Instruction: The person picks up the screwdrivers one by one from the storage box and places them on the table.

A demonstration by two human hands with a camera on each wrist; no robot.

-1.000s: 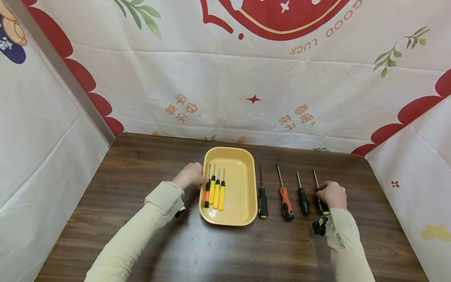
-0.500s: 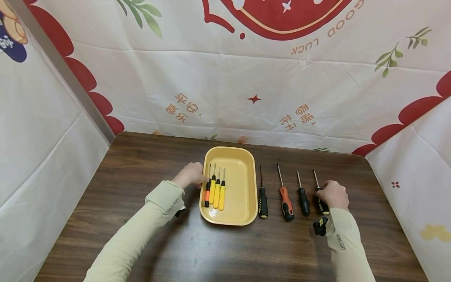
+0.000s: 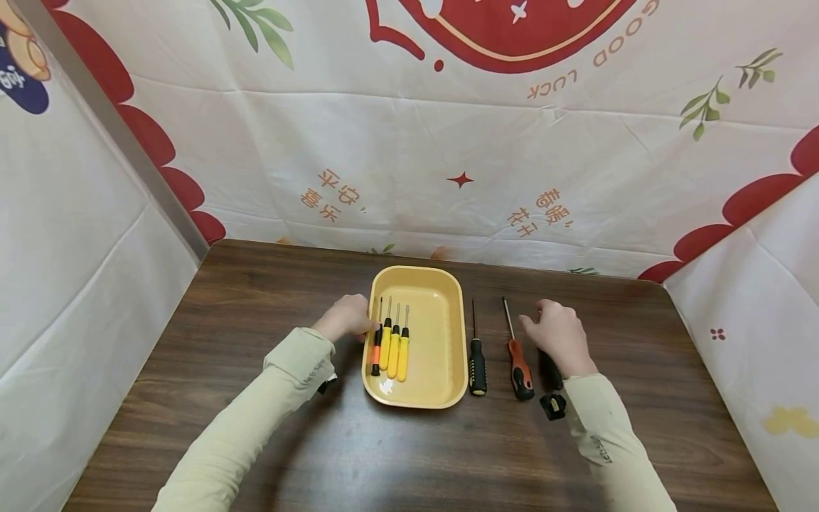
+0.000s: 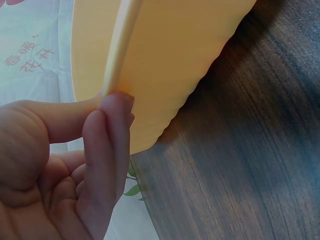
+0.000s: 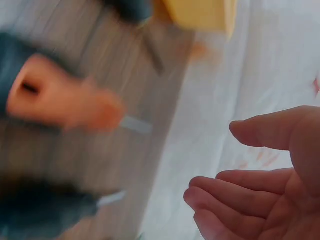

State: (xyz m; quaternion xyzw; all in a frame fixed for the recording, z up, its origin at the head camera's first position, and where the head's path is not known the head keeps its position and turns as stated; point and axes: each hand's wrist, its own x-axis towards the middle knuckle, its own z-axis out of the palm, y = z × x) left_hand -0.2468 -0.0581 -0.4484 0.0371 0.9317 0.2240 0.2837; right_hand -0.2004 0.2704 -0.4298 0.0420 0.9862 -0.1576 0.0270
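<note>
My left hand (image 3: 346, 318) pinches the left rim of a yellow tray (image 3: 456, 341) between thumb and fingers; the left wrist view shows the tray wall (image 4: 165, 65) up close. My right hand (image 3: 560, 337) hovers over the right-hand screwdrivers, thumb and fingers apart, holding nothing. Beneath it a black screwdriver (image 3: 550, 371) shows only its handle. Just left lies an orange-and-black screwdriver (image 3: 520, 370), also blurred in the right wrist view. Beside the tray lies another black screwdriver (image 3: 477, 366). The rightmost screwdriver is hidden behind my right hand and wrist.
Inside the tray, along its left side, lie a small black-and-orange screwdriver (image 3: 376, 355) and several yellow-handled screwdrivers (image 3: 402, 359). The dark wooden table (image 3: 409, 462) ends at a white printed cloth (image 3: 409, 163) behind. More cloth hangs at both sides.
My right hand has left the rightmost screwdriver, moving left with its fingers spread apart. My left hand and the tray have stayed in place.
</note>
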